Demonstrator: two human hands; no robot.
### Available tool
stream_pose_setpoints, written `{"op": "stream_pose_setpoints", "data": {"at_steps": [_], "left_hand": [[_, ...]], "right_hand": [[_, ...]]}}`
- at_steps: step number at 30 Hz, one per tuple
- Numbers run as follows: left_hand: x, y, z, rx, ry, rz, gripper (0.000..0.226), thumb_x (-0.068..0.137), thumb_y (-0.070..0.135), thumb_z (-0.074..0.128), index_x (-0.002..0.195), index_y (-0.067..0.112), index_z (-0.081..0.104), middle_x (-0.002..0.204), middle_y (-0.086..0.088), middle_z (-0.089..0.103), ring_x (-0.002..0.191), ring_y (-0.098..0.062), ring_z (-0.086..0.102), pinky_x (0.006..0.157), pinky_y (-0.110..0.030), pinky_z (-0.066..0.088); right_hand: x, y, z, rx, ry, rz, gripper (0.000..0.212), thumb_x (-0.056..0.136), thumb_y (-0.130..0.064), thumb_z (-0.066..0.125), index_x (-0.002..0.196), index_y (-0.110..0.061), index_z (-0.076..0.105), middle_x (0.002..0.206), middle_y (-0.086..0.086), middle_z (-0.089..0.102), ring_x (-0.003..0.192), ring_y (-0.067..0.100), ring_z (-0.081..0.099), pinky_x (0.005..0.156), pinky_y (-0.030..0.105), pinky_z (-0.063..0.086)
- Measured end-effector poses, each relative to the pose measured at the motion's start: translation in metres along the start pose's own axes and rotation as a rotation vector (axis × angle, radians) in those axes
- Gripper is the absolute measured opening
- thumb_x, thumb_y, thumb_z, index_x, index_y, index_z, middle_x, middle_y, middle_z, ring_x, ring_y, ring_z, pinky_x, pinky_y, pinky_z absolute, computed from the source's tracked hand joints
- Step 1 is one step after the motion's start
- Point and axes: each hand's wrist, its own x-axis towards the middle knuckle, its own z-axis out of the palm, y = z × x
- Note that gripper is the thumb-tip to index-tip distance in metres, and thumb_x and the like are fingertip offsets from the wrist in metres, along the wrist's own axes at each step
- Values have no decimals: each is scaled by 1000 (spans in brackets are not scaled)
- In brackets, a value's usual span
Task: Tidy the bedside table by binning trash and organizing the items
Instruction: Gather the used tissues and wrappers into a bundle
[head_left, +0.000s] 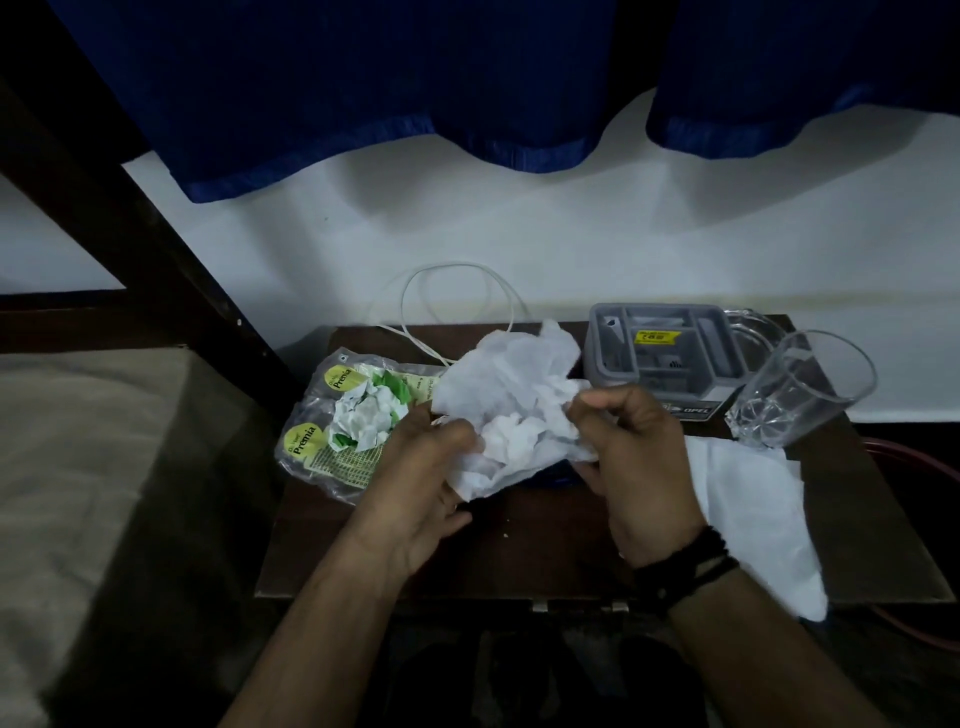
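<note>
Both my hands hold a crumpled white tissue (511, 400) above the middle of the dark wooden bedside table (519, 551). My left hand (421, 488) grips its lower left edge and my right hand (631, 457) pinches its right side. A clear plastic Premia bag (332, 415) lies at the table's left with crumpled white and green paper (371, 413) on it. Another flat white tissue (753, 514) drapes over the table's right part, under my right wrist.
A grey plastic organiser tray (662, 353) stands at the back right, with a clear glass tumbler (800, 389) beside it. A white cable (457, 306) loops at the back. A bed lies to the left, and blue curtains (363, 93) hang above.
</note>
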Motion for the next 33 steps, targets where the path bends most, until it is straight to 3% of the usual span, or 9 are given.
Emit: {"op": "stream_pose_setpoints", "data": {"at_steps": [6, 10, 14, 16, 18, 20, 24, 29, 33], "left_hand": [[-4, 4, 0, 62, -64, 0, 33, 82, 7, 54, 94, 34, 70, 82, 10, 72, 68, -13, 66, 80, -41, 42], [-5, 5, -2, 100, -119, 63, 40, 84, 4, 54, 97, 38, 70, 84, 14, 73, 62, -4, 67, 73, -36, 42], [8, -8, -12, 351, -9, 594, 77, 87, -5, 65, 142, 45, 43, 139, 11, 52, 116, -2, 60, 82, -21, 54], [14, -11, -18, 668, 42, 933, 71, 84, 0, 70, 140, 39, 49, 150, 7, 34, 135, -5, 43, 97, -10, 44], [20, -17, -23, 796, -25, 1048, 48, 82, 13, 72, 126, 32, 64, 152, 4, 32, 140, -14, 38, 107, -18, 40], [22, -21, -24, 868, -58, 1048, 32, 82, 31, 72, 114, 31, 71, 150, 5, 37, 141, -16, 38, 112, -28, 38], [19, -16, -22, 775, -8, 1015, 12, 84, 33, 78, 90, 24, 73, 145, 9, 46, 139, -12, 41, 109, -18, 33], [-2, 12, -20, 157, 84, 838, 8, 89, 16, 73, 95, 19, 68, 92, 7, 72, 81, -8, 66, 72, -26, 54], [-6, 12, -4, 275, -21, 670, 15, 83, 11, 77, 92, 17, 68, 80, 3, 75, 70, -12, 71, 66, -30, 57]], "right_hand": [[3, -8, -10, 0, -212, 125, 51, 86, -3, 75, 128, -25, 56, 114, 0, 75, 95, 13, 76, 62, 21, 57], [5, -13, -14, 24, -369, 218, 27, 88, -7, 73, 114, -14, 73, 101, 7, 80, 85, 20, 77, 56, 24, 53], [5, -9, -13, 87, -287, 105, 17, 88, 7, 67, 100, -1, 75, 78, 5, 78, 63, 13, 74, 49, 18, 51], [5, -4, -12, 20, -289, 0, 25, 86, 10, 67, 106, -4, 75, 93, 7, 81, 85, 18, 78, 68, 24, 59], [7, 1, -12, -20, -302, -70, 30, 87, 10, 67, 111, -5, 74, 104, 10, 79, 99, 24, 76, 82, 32, 60], [7, 2, -11, -24, -327, -96, 32, 88, 9, 66, 117, -4, 72, 111, 13, 78, 106, 29, 74, 89, 40, 59], [5, 1, -12, -2, -322, -126, 36, 90, 7, 65, 121, -11, 71, 114, 6, 77, 109, 23, 73, 93, 38, 59], [8, 5, -10, -111, -222, -178, 22, 86, 0, 76, 90, -22, 79, 90, -7, 80, 90, 10, 75, 83, 30, 59], [3, 13, -4, -200, -291, -194, 8, 84, -5, 80, 86, -12, 81, 81, -7, 79, 79, 7, 72, 72, 24, 54]]}}
